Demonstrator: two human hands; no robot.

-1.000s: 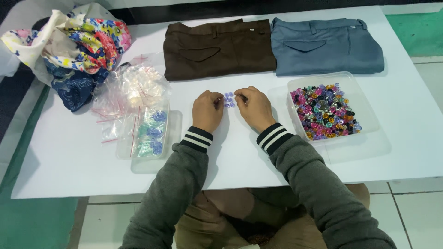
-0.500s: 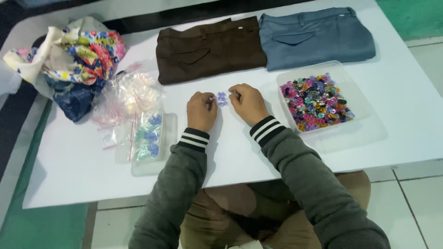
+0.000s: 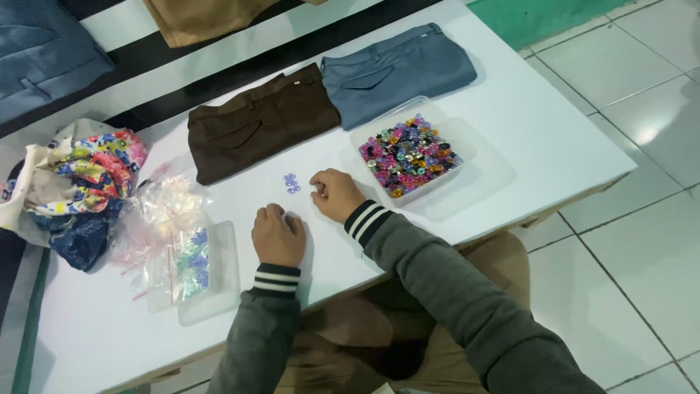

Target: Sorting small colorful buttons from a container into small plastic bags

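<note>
You see brown trousers (image 3: 259, 124) beside blue-grey trousers (image 3: 397, 69) on a white table (image 3: 525, 138), a clear tray (image 3: 467, 142) of multicoloured beads (image 3: 408, 155), and grey black-and-white-striped cuffs (image 3: 363, 219).

Table (image 3: 510, 146): smooth white top, slight sheen. Tray (image 3: 467, 138): clear glossy plastic, holding shiny beads (image 3: 408, 155), probably plastic. Trousers (image 3: 255, 120): matt woven cloth. Bags (image 3: 157, 219): thin crinkled clear plastic. Sleeves (image 3: 437, 284): soft grey knit.
</note>
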